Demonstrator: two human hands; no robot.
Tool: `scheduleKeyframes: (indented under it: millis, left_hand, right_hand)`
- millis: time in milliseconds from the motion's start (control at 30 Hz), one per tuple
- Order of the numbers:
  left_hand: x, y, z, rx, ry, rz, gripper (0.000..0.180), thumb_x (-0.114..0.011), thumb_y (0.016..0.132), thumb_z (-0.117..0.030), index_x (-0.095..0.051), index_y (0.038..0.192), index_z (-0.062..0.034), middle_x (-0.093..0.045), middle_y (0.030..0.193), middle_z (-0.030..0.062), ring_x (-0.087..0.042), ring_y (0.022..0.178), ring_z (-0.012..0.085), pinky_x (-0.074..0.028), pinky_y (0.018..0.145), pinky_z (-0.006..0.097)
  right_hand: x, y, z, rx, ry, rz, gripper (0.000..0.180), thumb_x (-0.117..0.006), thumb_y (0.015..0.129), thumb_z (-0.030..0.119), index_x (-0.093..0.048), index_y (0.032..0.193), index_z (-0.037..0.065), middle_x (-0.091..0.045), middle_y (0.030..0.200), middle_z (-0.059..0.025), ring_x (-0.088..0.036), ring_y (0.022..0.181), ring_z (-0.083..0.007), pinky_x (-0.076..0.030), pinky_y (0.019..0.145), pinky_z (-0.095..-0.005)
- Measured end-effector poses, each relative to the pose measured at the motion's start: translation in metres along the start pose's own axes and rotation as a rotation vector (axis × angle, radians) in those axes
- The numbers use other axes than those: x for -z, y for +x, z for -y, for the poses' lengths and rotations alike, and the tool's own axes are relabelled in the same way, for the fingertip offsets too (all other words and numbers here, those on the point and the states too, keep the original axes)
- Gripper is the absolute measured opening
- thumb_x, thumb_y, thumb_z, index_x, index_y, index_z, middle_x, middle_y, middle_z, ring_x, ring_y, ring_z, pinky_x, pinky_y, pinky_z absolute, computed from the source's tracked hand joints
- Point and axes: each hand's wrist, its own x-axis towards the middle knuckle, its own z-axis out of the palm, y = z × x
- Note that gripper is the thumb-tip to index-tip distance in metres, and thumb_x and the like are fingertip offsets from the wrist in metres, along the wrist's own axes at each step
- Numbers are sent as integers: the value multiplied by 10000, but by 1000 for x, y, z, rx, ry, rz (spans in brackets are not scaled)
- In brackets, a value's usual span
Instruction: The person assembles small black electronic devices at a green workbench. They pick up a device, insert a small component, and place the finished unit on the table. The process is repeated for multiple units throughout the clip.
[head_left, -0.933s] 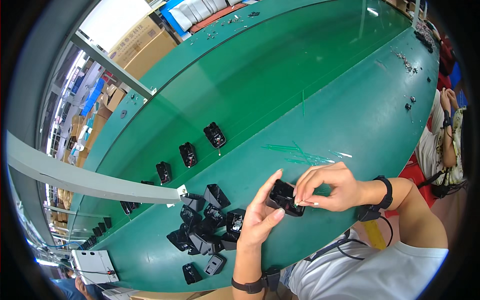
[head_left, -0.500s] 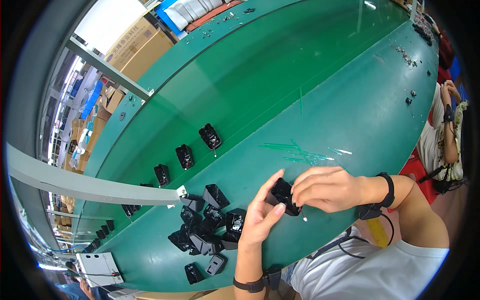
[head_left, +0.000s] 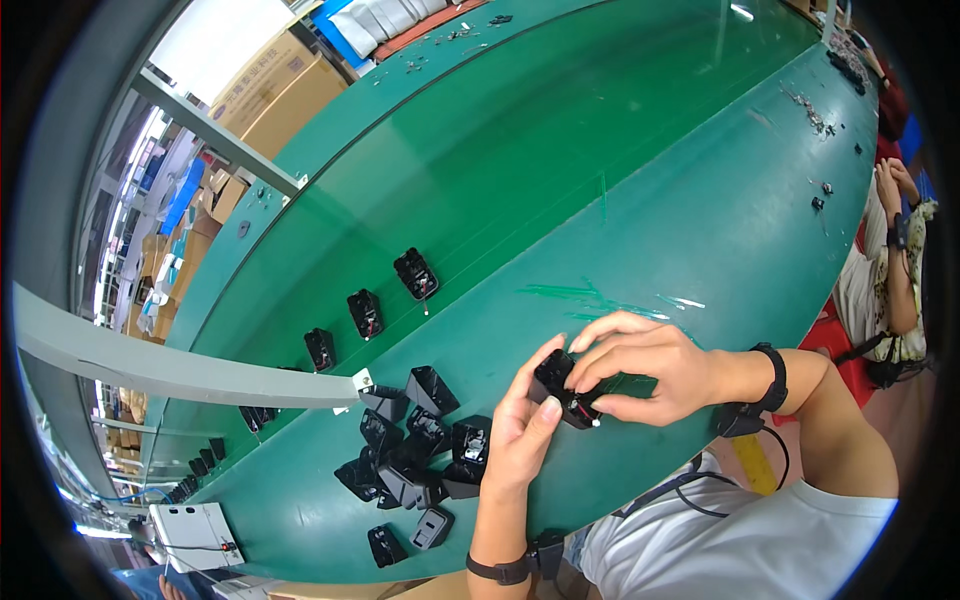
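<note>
A small black plastic housing (head_left: 551,374), open at the top, is gripped in my left hand (head_left: 517,432), thumb on the near side and fingers along the far side. My right hand (head_left: 655,370) bends over it from the right, fingertips dipping into its opening. Whatever those fingers pinch is hidden. Beside my right thumb a thin wire with a white connector (head_left: 596,422) pokes out of the housing. To the left of my left hand lies a heap of similar black housings (head_left: 405,455). Thin green translucent strips (head_left: 575,295) are scattered just beyond my right hand.
Black housings with wires (head_left: 415,273) sit in a row on the green conveyor belt (head_left: 520,190). A grey metal bar (head_left: 200,365) crosses the left side. Small parts (head_left: 815,118) lie at the far right of the bench, near another person's arm (head_left: 903,270). Cardboard boxes (head_left: 290,100) stand beyond.
My right fingers have shifted left and deeper over the housing, which has tilted slightly; the white connector has moved closer to it. The housings on the belt have slid a little leftward.
</note>
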Motion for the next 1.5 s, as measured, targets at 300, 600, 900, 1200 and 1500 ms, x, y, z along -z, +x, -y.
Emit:
scheduleKeyframes:
  millis: [300, 600, 900, 1200, 1500]
  left_hand:
    - [-1, -1, 5, -6, 149, -174, 652, -616, 980, -153, -302, 1535, -18, -618, 1214, 101, -648, 863, 88, -533, 736, 226]
    - [-7, -6, -7, 12, 732, -204, 621, -427, 1056, -350, -237, 1549, -23, -664, 655, 109, -673, 565, 195, -526, 533, 343]
    - [-4, -7, 1, -121, 983, -314, 527, -429, 1049, -345, -383, 1480, -47, -639, 630, 219, -647, 583, 426, -507, 534, 490]
    - [-1, -7, 4, -325, 1075, -411, 415, -452, 1040, -353, -624, 1258, -45, -627, 601, 230, -658, 573, 421, -520, 543, 499]
    - [2, -8, 1, -387, 1070, -478, 441, -452, 1039, -337, -561, 1342, -36, -617, 557, 202, -650, 531, 401, -516, 508, 482]
  right_hand:
    - [-4, -5, -3, -172, 65, 100, 364, -830, 742, 153, -734, 1090, 104, -524, 1373, -134, -515, 1247, -317, -496, 948, -440]
    - [-8, -5, -9, -516, 666, 168, 224, -783, 830, 127, -749, 1002, -13, -419, 1512, -185, -470, 1331, -324, -425, 1058, -466]
    - [-25, -22, -23, -816, 1165, 57, 243, -701, 918, 161, -714, 1051, -41, -604, 1286, -189, -545, 1241, -267, -439, 1052, -444]
    - [-29, -5, -1, -902, 1142, -49, 360, -659, 955, 264, -653, 1185, -14, -633, 1246, -143, -600, 1170, -258, -487, 1016, -481]
    - [-23, 17, 4, -867, 1066, 70, 309, -658, 956, 248, -715, 1076, -31, -592, 1313, -154, -581, 1198, -277, -498, 1018, -445]
